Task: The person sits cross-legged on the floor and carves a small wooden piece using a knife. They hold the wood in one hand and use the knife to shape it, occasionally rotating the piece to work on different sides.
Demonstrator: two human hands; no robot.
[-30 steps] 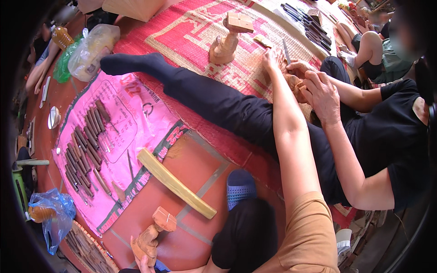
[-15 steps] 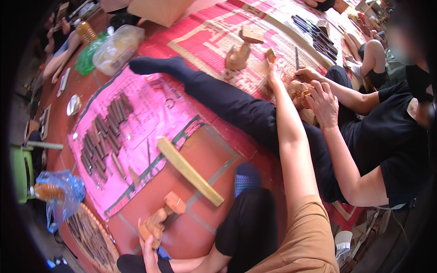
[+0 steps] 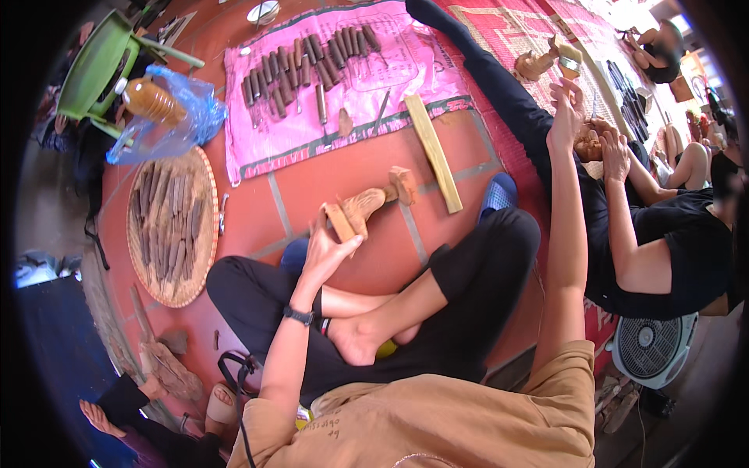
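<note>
My left hand (image 3: pixel 324 251) grips a carved wooden figure (image 3: pixel 363 207) by its squared base, with the fingers wrapped round it. The figure is tilted, its blocky far end pointing away to the right, above the tiled floor. My right hand (image 3: pixel 568 113) reaches far out to the right, fingers apart, with nothing visible in it. Just beyond its fingertips is another carved wooden figure (image 3: pixel 537 64) with a block-like top, on the red patterned mat (image 3: pixel 499 22). Beside that hand, a co-worker's hands (image 3: pixel 616 156) hold a wooden carving (image 3: pixel 589 147) and a thin tool.
Many dark-handled tools (image 3: pixel 312 62) lie on a pink sheet (image 3: pixel 265 148). A wooden bar (image 3: pixel 433 152) rests on the tiles. At left are a round woven tray (image 3: pixel 204 234) of tools, a bottle (image 3: pixel 156 101) in a blue bag and a green stool (image 3: pixel 94 66). A fan (image 3: pixel 651 343) stands right.
My view has swung down and left. My left hand has lifted the carving up over the floor. A small brown piece seemed to be at my right fingertips before; it no longer shows there.
</note>
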